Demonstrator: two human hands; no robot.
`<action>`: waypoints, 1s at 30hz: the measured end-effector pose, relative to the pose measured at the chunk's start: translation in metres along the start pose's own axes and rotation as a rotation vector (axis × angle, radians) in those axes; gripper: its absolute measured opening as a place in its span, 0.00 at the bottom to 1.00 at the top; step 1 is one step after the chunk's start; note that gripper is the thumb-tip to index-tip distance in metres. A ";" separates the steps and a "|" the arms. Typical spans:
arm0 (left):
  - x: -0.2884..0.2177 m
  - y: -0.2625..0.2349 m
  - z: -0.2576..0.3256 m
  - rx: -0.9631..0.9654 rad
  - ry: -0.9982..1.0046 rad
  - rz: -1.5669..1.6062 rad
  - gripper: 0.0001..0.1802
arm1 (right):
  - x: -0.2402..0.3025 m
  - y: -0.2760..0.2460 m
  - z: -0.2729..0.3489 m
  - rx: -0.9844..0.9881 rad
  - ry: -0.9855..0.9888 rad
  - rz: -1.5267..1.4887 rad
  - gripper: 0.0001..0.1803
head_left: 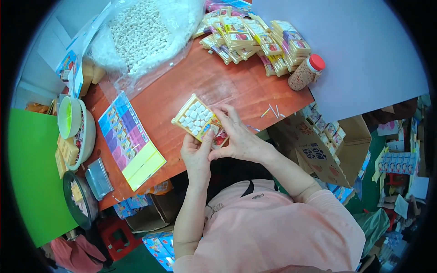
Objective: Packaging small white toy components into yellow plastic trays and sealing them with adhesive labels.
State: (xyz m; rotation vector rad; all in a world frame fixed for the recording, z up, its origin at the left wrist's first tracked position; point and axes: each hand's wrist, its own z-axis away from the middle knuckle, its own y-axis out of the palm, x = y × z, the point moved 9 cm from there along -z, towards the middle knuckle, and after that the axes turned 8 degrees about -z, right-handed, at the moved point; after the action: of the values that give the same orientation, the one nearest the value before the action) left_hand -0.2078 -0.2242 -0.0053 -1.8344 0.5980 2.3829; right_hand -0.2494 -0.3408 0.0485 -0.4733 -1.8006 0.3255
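Above the table's near edge, both hands hold a small flat candy pack, pale yellow framed, with rows of white pieces showing in its upper part and a coloured label below. My left hand pinches its lower left edge, thumb on the front. My right hand grips the right side and lower corner, fingers bent around it and hiding part of the label. To the left lies a printed sheet, blue, purple and yellow, apart from both hands.
A big clear bag of white pieces lies at the back left. Stacked packs and a red-capped bottle stand at the back right. Bowls line the left edge. A cardboard box with packs sits low on the right.
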 end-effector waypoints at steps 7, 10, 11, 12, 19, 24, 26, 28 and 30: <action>0.000 0.011 -0.034 0.001 0.002 -0.129 0.16 | -0.031 -0.009 -0.023 0.027 0.040 0.060 0.50; 0.006 0.020 -0.060 0.087 -0.016 -0.306 0.19 | -0.027 -0.073 -0.071 -0.192 -0.066 0.179 0.42; 0.009 0.018 -0.079 0.079 -0.018 -0.306 0.19 | -0.033 -0.101 -0.090 -0.261 0.022 0.167 0.39; -0.008 0.017 -0.100 0.011 0.187 -0.567 0.17 | -0.029 -0.132 -0.106 -0.382 0.006 0.260 0.35; -0.050 0.086 -0.224 -0.241 0.752 -1.194 0.11 | -0.094 -0.226 -0.179 -0.451 0.032 0.938 0.25; -0.033 0.108 -0.259 -0.325 0.600 -1.367 0.07 | -0.106 -0.206 -0.180 -0.329 0.231 1.067 0.23; -0.028 0.112 -0.264 -0.276 0.650 -1.343 0.09 | -0.105 -0.196 -0.174 -0.298 0.290 1.056 0.25; -0.032 0.108 -0.268 -0.240 0.650 -1.331 0.09 | -0.090 -0.193 -0.162 -0.501 0.068 1.134 0.23; -0.046 0.088 -0.272 -0.285 0.751 -1.315 0.09 | -0.085 -0.187 -0.158 -0.482 0.021 1.077 0.23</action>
State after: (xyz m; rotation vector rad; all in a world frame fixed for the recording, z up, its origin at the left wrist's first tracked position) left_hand 0.0285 -0.3920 0.0035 -2.1117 -0.7855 0.9270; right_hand -0.1060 -0.5489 0.1046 -1.7772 -1.4430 0.6029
